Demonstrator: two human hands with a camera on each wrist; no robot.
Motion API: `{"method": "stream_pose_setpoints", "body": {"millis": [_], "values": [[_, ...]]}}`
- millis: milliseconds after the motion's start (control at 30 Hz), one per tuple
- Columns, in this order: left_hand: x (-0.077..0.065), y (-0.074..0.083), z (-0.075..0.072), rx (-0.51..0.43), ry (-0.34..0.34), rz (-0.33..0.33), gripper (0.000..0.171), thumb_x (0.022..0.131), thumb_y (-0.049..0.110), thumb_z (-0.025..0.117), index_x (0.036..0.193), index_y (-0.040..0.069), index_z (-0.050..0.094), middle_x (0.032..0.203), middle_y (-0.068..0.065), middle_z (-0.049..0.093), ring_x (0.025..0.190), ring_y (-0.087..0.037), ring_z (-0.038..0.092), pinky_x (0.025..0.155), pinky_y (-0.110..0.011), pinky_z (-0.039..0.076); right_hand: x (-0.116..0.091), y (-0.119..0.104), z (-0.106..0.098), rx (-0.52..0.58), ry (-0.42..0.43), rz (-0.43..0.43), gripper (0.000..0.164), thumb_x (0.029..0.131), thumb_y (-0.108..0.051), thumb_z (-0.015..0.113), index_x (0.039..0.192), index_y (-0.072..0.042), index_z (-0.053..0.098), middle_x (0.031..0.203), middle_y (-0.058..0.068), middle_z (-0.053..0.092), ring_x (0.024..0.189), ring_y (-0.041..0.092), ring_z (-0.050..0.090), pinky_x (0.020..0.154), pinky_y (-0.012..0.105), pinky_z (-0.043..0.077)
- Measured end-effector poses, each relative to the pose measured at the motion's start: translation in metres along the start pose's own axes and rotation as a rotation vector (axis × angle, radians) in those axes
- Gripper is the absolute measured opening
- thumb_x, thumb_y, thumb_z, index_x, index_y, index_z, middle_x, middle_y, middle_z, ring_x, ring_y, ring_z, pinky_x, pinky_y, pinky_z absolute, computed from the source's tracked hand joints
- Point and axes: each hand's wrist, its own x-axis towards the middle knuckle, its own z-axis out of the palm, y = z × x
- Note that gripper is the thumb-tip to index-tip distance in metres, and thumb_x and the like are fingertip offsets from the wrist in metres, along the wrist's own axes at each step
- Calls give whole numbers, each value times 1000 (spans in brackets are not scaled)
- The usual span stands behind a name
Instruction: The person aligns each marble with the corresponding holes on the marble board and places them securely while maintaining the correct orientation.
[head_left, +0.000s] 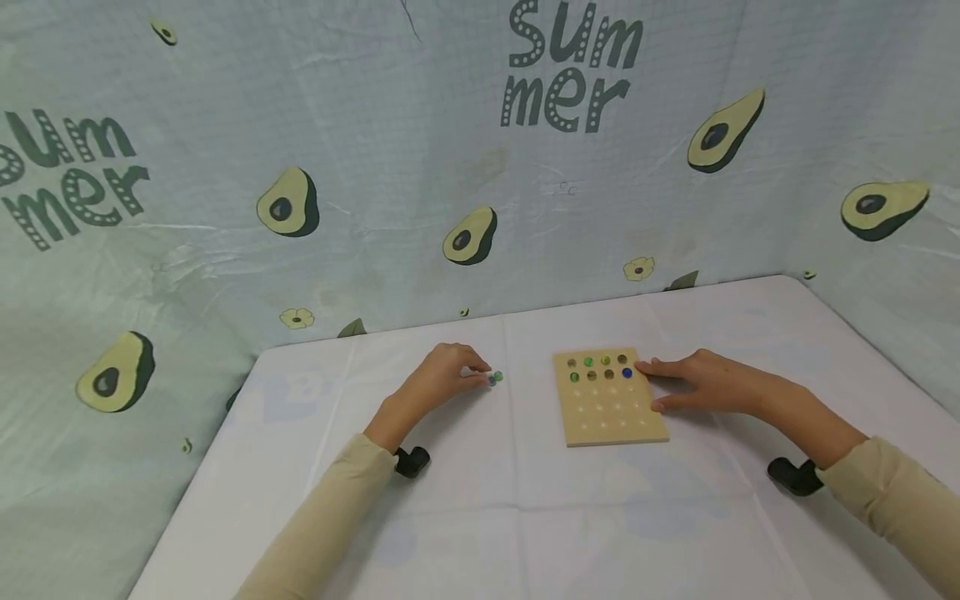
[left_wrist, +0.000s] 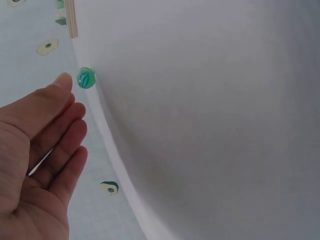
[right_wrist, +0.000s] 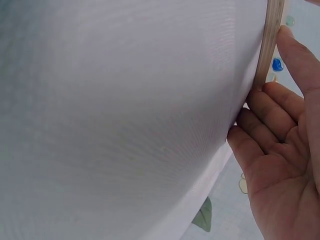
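Observation:
My left hand (head_left: 448, 372) reaches over the white tabletop, its thumb and forefinger parted right beside two small glass marbles (head_left: 498, 377). One marble (left_wrist: 86, 78), green with a blue swirl, shows just past the thumb tip in the left wrist view. To the right lies a square wooden board (head_left: 609, 408) with rows of round hollows. Green, yellowish and blue marbles sit in its two far rows, among them a blue marble (head_left: 627, 373). My right hand (head_left: 705, 383) rests at the board's right side, with the fingertips (right_wrist: 272, 90) touching its edge.
A white cloth covers the table (head_left: 465, 550). Behind and at the sides hangs a curtain (head_left: 375, 167) printed with avocados and lettering. A black wrist mount (head_left: 411, 462) sits at the left wrist, and another black mount (head_left: 795, 477) at the right.

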Motion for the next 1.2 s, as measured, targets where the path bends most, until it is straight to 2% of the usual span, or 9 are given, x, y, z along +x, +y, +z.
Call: {"method": "stream_pose_setpoints", "body": {"millis": [167,367,600,767,967,1100,1200], "values": [[1,0,2,-17,-11,1,20,90,17,79,106,6,81,103,-5,77,102,-22,70,91,-36,55,0,0,1,-8,1,2,77,92,-58,66,151,-12,50,148,26,49,120,31,62,100,57,49],[3,2,4,28,-48,36,17,89,16,79,103,5,81,101,-4,76,97,-21,69,88,-33,55,-1,1,-1,-12,5,-21,76,93,-56,67,150,-10,51,147,26,50,108,21,64,96,53,52],[1,3,6,85,-45,74,15,89,16,79,101,7,81,100,-3,76,96,-19,68,87,-31,55,-1,2,0,-12,10,-22,75,92,-56,67,150,-11,51,147,24,50,123,35,61,99,56,50],[0,4,5,91,-43,83,14,90,15,78,101,7,80,100,-3,75,96,-19,68,86,-30,55,-1,2,0,-3,11,-26,75,92,-56,68,150,-11,51,147,25,50,118,29,63,97,54,52],[0,6,5,105,-33,92,13,90,15,78,101,7,81,100,-2,75,96,-19,68,86,-29,55,-1,2,-1,-12,16,-30,74,93,-55,68,150,-11,51,147,24,51,118,31,64,97,54,52],[-1,7,5,121,-31,98,13,90,14,78,100,7,81,100,-3,75,96,-19,68,86,-30,56,0,3,0,-10,16,-25,74,92,-55,68,150,-11,51,147,25,51,114,27,64,96,53,52],[-2,8,5,138,-29,106,12,89,12,79,100,7,81,99,-3,75,96,-19,69,86,-30,56,0,3,0,-5,18,-32,74,92,-54,68,150,-11,51,147,25,50,118,31,63,97,54,52]]}}
